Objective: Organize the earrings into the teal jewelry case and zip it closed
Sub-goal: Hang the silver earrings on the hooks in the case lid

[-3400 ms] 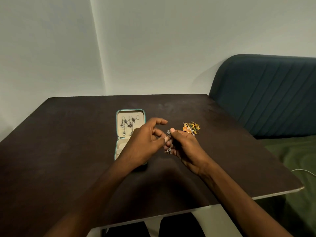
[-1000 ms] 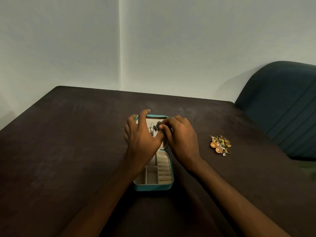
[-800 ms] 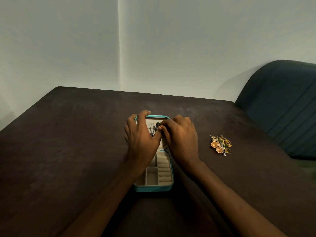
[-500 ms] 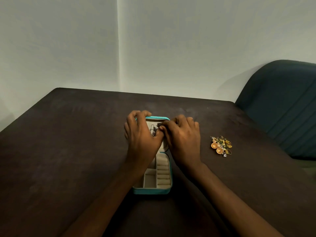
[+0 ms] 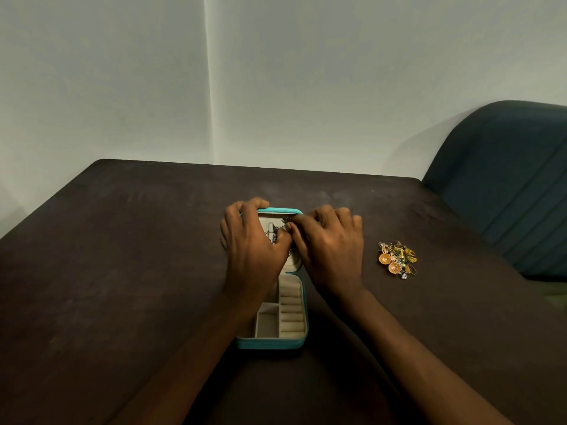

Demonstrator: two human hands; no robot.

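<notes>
No legible text, label, brand, number or sign in the head view. Surfaces checked: none readable.

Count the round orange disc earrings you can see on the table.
2. Both orange discs lie side by side at the left of the earring pile; more may be buried.
</notes>
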